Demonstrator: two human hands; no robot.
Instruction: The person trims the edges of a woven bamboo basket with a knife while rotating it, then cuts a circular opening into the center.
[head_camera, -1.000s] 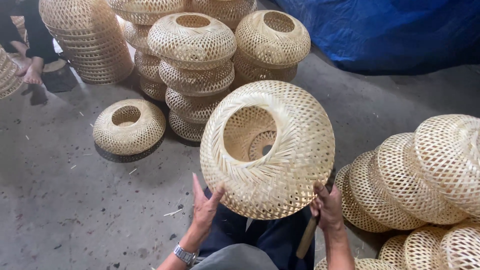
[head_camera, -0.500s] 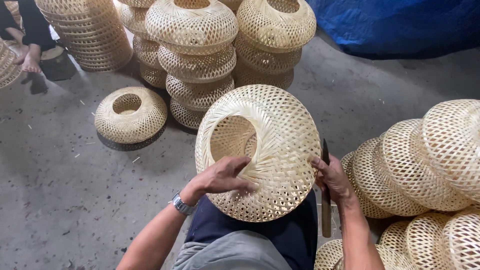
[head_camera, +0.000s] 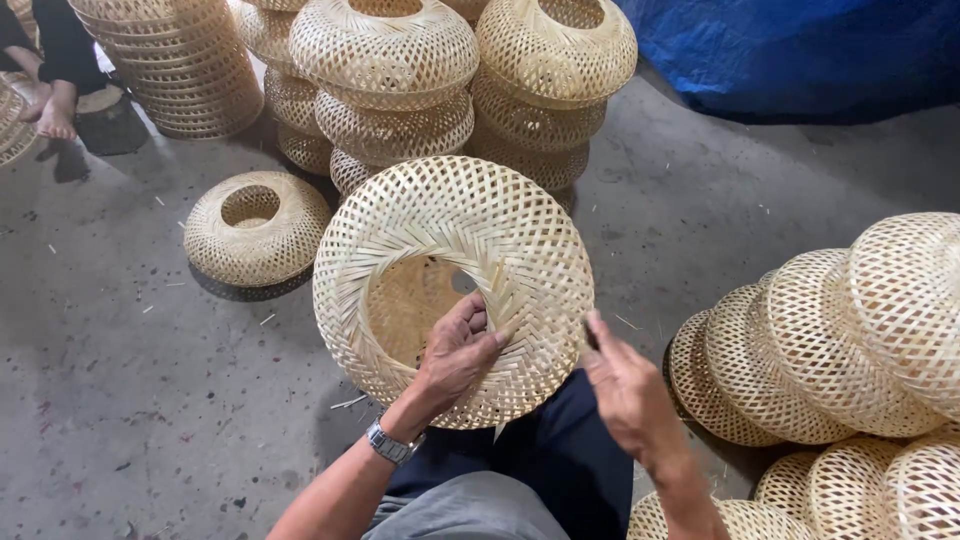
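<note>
A loose woven bamboo shade (head_camera: 255, 228) lies on the concrete floor (head_camera: 120, 400) at left. My left hand (head_camera: 458, 355) clamps the rim of the round woven basket (head_camera: 455, 285) over my lap; my right hand (head_camera: 625, 390) touches its edge, fingers together

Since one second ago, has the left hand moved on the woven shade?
Yes. The left hand went from the lower outer edge of the woven shade up to the rim of its opening, fingers hooked inside, toward the stacked shades behind.

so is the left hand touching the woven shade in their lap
Touching: the head view shows the left hand gripping the woven shade, fingers curled over its opening's rim.
</note>
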